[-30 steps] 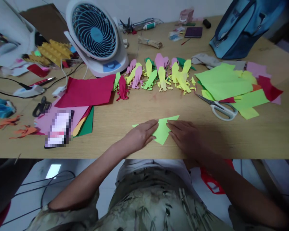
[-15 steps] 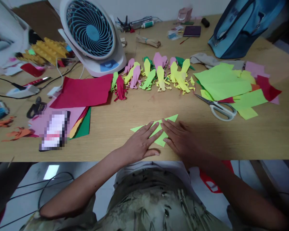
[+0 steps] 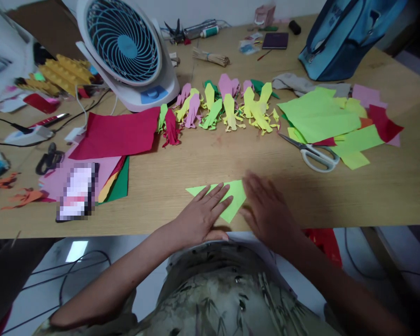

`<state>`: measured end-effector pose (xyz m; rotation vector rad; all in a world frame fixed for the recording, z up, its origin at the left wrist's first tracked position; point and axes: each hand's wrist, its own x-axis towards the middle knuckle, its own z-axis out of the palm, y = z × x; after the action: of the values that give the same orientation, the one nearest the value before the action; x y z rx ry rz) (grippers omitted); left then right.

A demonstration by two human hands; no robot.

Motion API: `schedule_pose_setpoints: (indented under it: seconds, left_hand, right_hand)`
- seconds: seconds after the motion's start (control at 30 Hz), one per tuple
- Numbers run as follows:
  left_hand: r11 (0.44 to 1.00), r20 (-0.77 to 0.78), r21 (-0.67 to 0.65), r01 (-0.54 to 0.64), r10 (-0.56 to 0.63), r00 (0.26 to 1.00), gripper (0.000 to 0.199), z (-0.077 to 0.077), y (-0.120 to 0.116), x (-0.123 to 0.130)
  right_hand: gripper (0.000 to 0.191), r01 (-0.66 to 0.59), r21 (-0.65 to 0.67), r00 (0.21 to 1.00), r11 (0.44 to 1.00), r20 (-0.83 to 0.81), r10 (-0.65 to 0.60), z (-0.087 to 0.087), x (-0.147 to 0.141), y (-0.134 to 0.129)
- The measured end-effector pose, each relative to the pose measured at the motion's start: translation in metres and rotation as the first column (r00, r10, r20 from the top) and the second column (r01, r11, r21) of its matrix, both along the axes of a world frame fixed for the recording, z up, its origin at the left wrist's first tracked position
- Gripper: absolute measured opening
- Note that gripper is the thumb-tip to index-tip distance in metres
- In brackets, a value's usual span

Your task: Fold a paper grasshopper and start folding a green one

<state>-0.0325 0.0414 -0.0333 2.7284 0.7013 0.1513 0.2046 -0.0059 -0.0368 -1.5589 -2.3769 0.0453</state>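
A light green folded paper triangle lies on the table near its front edge, one corner pointing towards me. My left hand rests flat across its left and middle part, fingers stretched out and thumb apart. At the triangle's right end is my right hand, somewhat blurred, with its fingers extended over or beside the paper's edge; whether they touch it I cannot tell. Part of the paper is hidden under my left fingers. White-handled scissors lie further right, blades pointing left.
Several cut paper figures in yellow, pink, green and red stand in a row behind. Left are a red sheet, stacked coloured sheets, a phone and a fan. Green sheets and a blue bag lie right.
My right hand has shifted right, from the middle of the paper to its right end. The right point that stuck out before no longer shows. My left hand stays on the paper.
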Motion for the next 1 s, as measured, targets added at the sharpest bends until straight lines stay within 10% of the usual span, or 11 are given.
schedule_pose_setpoints:
  seconds: [0.13,0.67,1.0]
  left_hand:
    - [0.998,0.057,0.041,-0.041,0.039,0.998,0.096,-0.007,-0.011,0.007]
    - [0.999,-0.078,0.039,-0.034,0.037,0.996,0.103,-0.007,-0.011,0.016]
    - [0.999,-0.113,-0.002,-0.041,0.041,0.993,0.109,-0.002,-0.017,0.022]
  right_hand:
    - [0.061,-0.106,-0.079,0.994,0.991,-0.004,0.106,-0.007,-0.012,-0.004]
    - [0.059,0.142,-0.127,0.988,0.982,-0.044,-0.149,-0.002,0.017,0.005]
    - [0.05,-0.01,-0.071,0.994,0.997,-0.105,0.002,-0.015,0.021,0.027]
